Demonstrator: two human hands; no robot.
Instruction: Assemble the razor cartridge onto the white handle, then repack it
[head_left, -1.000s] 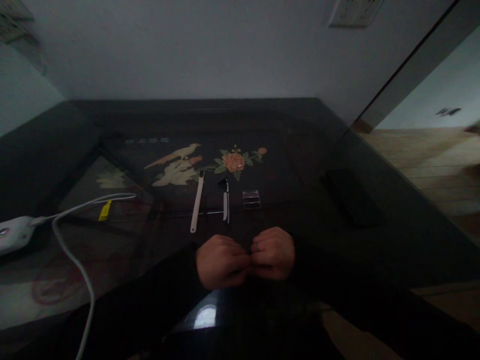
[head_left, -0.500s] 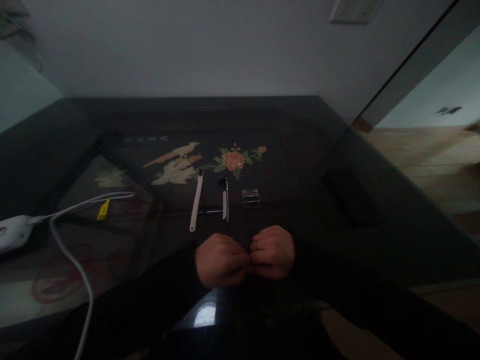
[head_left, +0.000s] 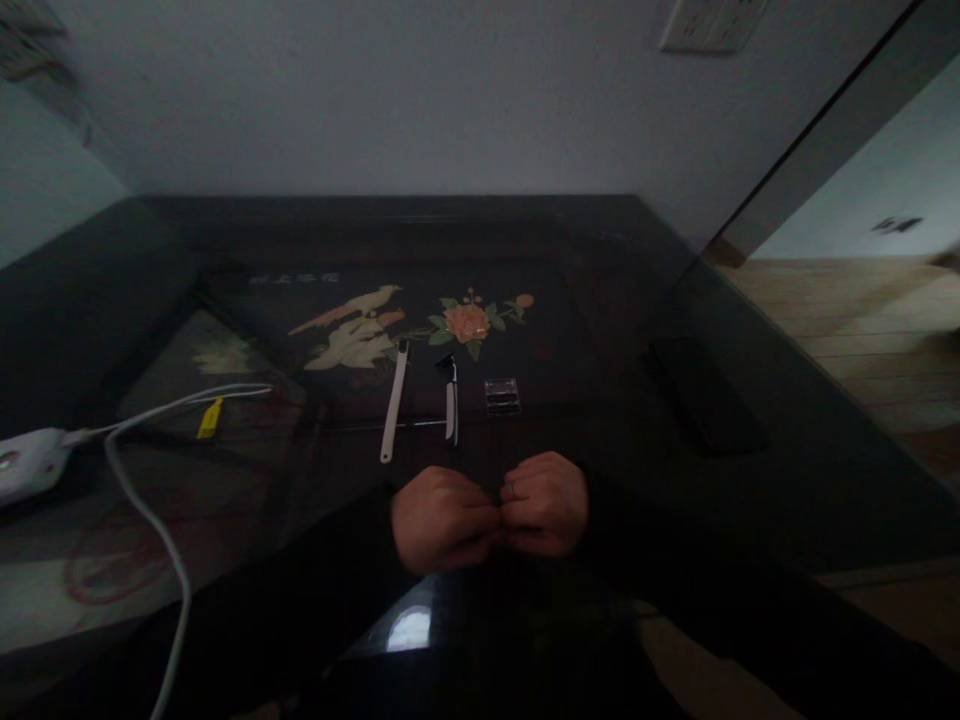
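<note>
Two bare hands meet knuckle to knuckle above a dark, glossy tabletop. Left hand and right hand are curled closed; whether anything is pinched inside, I cannot tell. Just beyond them lie a pale, slim stick, a razor-like tool and, rightmost, a small clear case, all apart.

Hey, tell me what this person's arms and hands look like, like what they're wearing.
Long black sleeves reach the wrists. The left hand and right hand are gloveless, and a thin ring circles one right-hand finger. Dim light hides any sleeve markings.
</note>
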